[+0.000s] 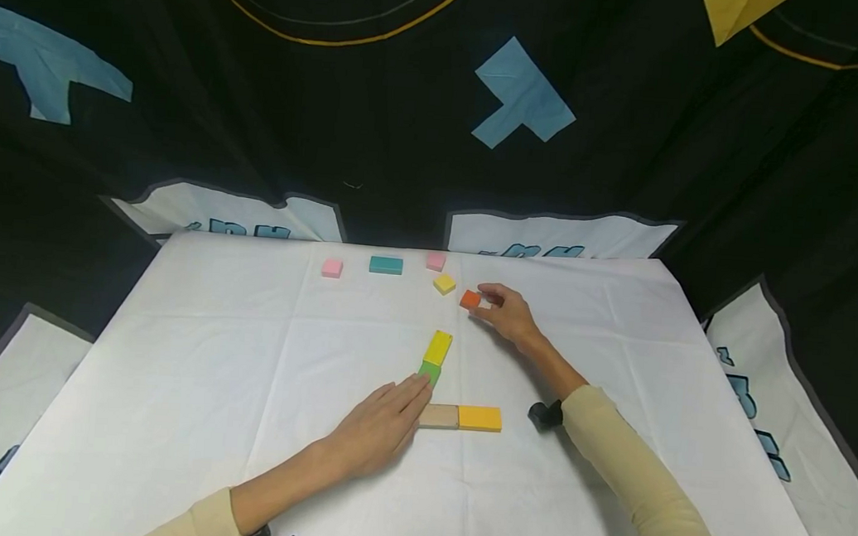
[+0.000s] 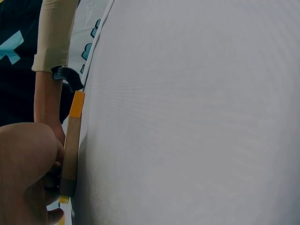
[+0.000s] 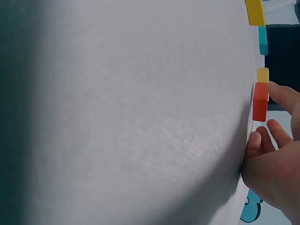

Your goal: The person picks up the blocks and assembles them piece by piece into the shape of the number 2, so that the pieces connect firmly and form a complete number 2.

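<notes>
My left hand [image 1: 380,426] lies with fingers straight and together, fingertips on the green block [image 1: 430,370]. It covers the left end of a row made of a plain wood block [image 1: 439,416] and an orange-yellow block [image 1: 480,418]. A yellow block [image 1: 437,347] adjoins the green one, forming a slanted line. Farther away, my right hand [image 1: 509,315] has thumb and fingers apart, their tips right at the edges of a red-orange block [image 1: 470,300]. In the right wrist view, the same red-orange block [image 3: 260,101] appears between the spread fingertips.
Beyond the hands on the white-covered table [image 1: 191,351] are a teal block [image 1: 386,265], two pink blocks, one at left [image 1: 332,269] and one at right [image 1: 435,261], and a small yellow block [image 1: 444,284]. A black curtain [image 1: 400,150] hangs behind the table's far edge.
</notes>
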A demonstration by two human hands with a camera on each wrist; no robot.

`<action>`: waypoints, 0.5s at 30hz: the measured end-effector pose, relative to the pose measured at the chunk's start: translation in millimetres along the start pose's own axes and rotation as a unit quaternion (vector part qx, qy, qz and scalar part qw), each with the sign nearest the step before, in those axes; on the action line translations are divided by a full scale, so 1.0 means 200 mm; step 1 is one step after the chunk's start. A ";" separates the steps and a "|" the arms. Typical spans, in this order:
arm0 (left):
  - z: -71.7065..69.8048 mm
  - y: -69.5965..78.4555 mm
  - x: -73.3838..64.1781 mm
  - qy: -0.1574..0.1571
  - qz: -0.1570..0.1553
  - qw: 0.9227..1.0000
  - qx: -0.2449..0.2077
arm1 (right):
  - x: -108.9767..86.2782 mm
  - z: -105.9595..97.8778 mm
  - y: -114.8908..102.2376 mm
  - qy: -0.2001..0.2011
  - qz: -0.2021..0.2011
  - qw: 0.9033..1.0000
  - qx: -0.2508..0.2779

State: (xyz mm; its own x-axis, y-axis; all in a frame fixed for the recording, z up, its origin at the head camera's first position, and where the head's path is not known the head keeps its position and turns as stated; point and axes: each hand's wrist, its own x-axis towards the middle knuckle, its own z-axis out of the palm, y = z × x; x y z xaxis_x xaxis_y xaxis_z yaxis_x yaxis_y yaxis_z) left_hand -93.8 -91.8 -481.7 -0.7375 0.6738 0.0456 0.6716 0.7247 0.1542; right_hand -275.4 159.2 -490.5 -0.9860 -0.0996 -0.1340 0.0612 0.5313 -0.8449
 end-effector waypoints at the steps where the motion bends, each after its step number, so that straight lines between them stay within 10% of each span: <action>1: 0.00 0.00 0.00 0.000 0.000 1.000 0.000 | 0.00 0.00 0.00 0.000 0.000 1.000 -0.003; 15: 0.00 0.00 0.00 -0.001 -0.003 1.000 0.002 | 0.02 0.02 0.01 0.000 -0.001 0.999 -0.041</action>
State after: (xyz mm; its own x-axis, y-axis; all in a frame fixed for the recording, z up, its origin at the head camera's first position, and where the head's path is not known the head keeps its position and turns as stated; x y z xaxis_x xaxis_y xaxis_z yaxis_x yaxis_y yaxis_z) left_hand -93.6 -92.1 -482.3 -0.7408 0.6704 0.0426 0.6681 0.7287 0.1508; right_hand -278.6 157.2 -495.4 -0.9860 -0.1015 -0.1323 0.0458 0.5983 -0.7999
